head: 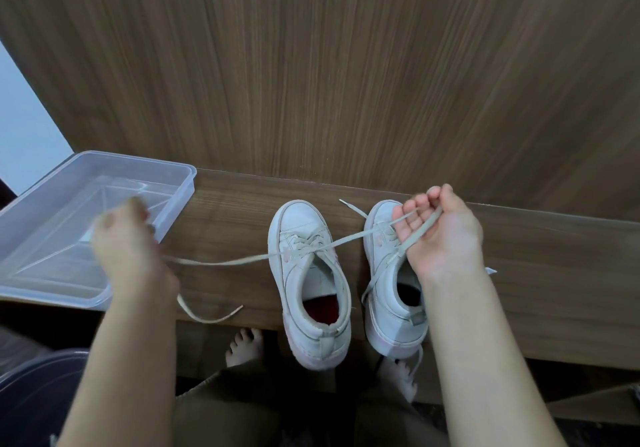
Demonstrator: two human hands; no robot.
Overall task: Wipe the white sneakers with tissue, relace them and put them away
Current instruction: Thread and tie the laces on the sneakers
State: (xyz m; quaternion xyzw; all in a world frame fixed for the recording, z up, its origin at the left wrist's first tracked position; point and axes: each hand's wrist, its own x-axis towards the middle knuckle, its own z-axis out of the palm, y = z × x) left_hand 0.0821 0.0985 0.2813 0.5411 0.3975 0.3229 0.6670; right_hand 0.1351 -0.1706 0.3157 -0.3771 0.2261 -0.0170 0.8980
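right hand (441, 238) fingers (415, 209) curled, lace (242, 259) across palm | left hand (130, 242) blurred, fist closed on lace's other end | 1 lace taut left-right through left sneaker (310, 283) | 2 sneakers side by side on surface (536, 283), toes to wall, heels overhang near edge; right sneaker (388, 294) | 1 clear tub (86, 204) left
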